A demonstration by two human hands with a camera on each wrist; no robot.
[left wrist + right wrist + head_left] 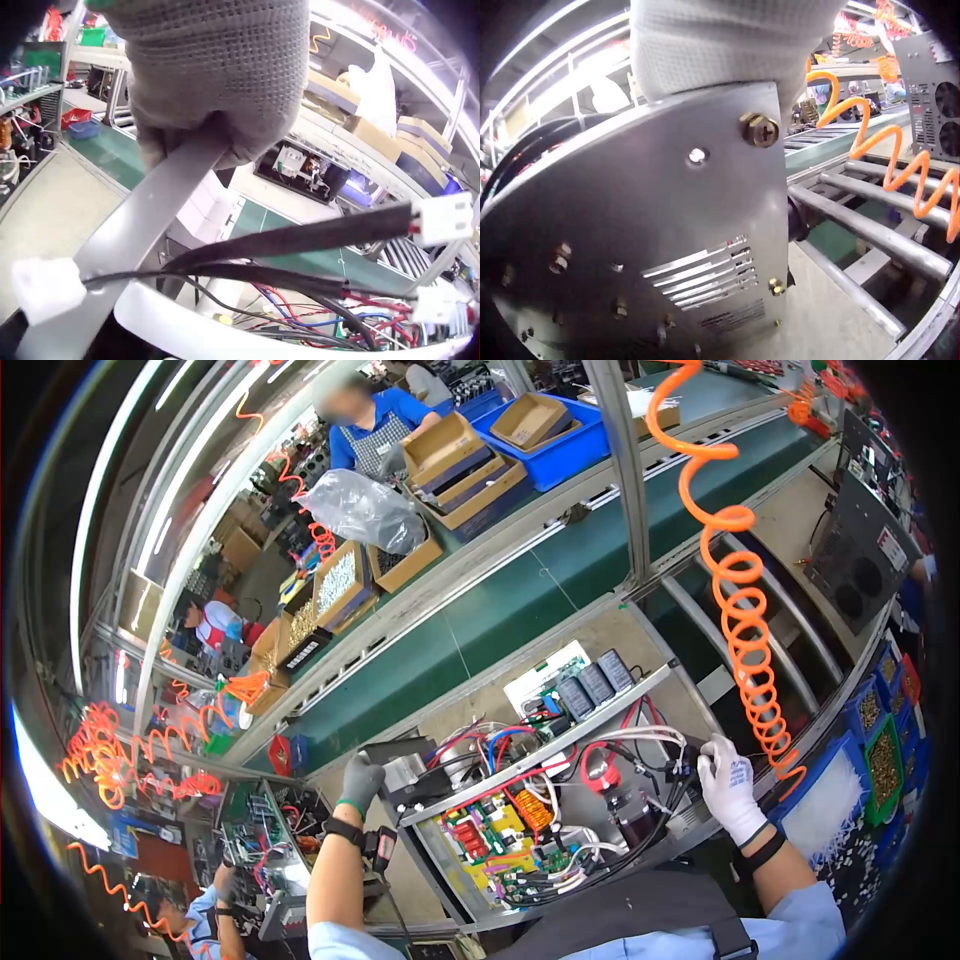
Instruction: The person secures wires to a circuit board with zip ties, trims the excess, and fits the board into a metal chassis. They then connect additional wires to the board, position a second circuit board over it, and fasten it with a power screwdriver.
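An open metal chassis full of circuit boards and wires lies in front of me in the head view. My gloved left hand is at its left end; in the left wrist view its fingers curl round a flat metal bar of the frame. Loose cables with white connectors stick out below that hand. My right hand holds the chassis at its right end. In the right wrist view that hand's glove bends over the top edge of the slotted end panel, which carries brass bolts; the fingertips are hidden.
A green conveyor belt runs behind the chassis. Metal rollers and a coiled orange air hose are to the right. Parts bins stand at far right. Across the belt, a person stands behind cardboard boxes.
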